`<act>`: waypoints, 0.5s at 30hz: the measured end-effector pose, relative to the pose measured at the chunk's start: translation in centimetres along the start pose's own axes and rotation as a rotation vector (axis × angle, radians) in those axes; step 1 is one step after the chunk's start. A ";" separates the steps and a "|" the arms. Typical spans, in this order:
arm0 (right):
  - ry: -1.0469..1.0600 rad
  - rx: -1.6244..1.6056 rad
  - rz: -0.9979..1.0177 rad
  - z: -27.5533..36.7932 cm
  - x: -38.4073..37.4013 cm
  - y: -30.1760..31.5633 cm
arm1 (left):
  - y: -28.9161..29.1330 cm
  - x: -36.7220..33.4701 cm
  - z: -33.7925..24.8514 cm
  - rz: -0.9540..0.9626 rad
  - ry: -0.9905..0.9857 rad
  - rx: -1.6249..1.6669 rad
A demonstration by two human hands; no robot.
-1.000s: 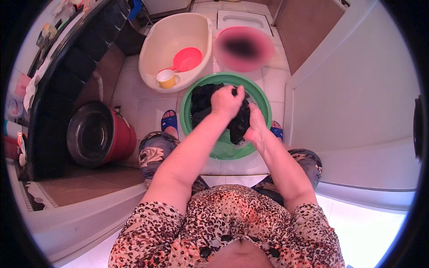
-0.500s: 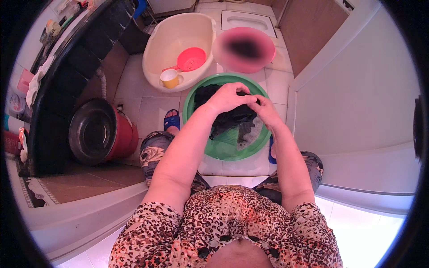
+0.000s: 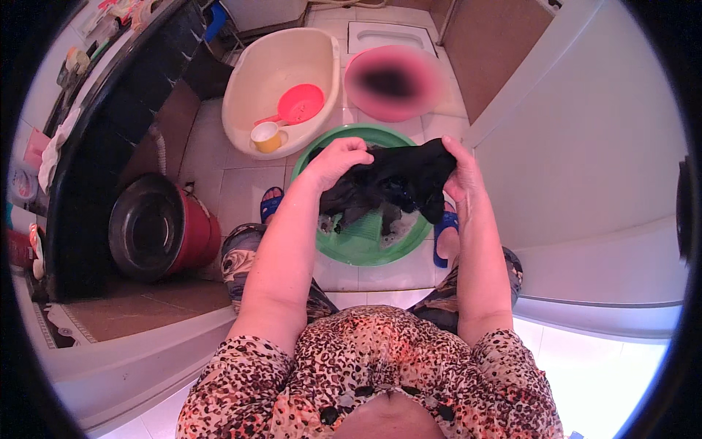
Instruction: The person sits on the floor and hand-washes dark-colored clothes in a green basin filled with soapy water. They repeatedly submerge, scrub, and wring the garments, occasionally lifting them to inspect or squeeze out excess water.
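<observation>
A wet black garment (image 3: 398, 175) is stretched between my two hands above a round green basin (image 3: 358, 252). My left hand (image 3: 338, 162) is closed on the cloth at its upper left, with the fingers curled over it. At the right, my right hand (image 3: 464, 172) grips the garment's other end, thumb up along its edge. Part of the cloth hangs down into the basin, where suds and a ridged green washboard surface (image 3: 362, 228) show beneath it. The garment's exact kind cannot be made out.
Beyond the basin stand a cream baby bathtub (image 3: 245, 80) holding a red dipper (image 3: 301, 104) and a yellow cup (image 3: 266, 137), and a pink basin (image 3: 431, 91) with something dark, blurred. At left are a red bucket (image 3: 201, 227) and a dark basin (image 3: 146, 227). A pale door (image 3: 578, 168) borders the right.
My hands have moved apart, the right one going right, from close together over the basin. The black garment is now lifted and spread between them.
</observation>
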State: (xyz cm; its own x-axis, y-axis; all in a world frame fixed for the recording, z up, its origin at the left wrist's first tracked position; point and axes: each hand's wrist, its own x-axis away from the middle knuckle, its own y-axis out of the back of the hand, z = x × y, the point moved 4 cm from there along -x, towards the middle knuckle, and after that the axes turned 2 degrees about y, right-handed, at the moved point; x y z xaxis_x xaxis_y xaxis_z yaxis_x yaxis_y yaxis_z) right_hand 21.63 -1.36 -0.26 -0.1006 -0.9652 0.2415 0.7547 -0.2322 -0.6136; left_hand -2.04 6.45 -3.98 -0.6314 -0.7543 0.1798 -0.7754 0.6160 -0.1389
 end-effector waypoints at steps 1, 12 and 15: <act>0.013 0.018 -0.021 0.2 -0.3 0.6 | -0.6 0.0 -0.1 0.054 0.017 -0.018; 0.023 0.516 0.012 1.0 -0.7 1.5 | 0.2 2.3 -5.1 -0.250 -0.128 -0.887; 0.052 0.632 0.329 0.6 0.4 -0.2 | 2.5 2.3 -5.9 -0.337 -0.187 -0.572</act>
State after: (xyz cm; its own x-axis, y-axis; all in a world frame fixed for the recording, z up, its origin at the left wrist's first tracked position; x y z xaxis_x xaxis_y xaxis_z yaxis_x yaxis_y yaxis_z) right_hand 21.87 -1.61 0.42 0.1779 -0.9814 0.0729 0.9810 0.1710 -0.0915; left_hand -5.37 7.58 1.86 -0.3870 -0.9204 -0.0551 -0.8368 0.3254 0.4404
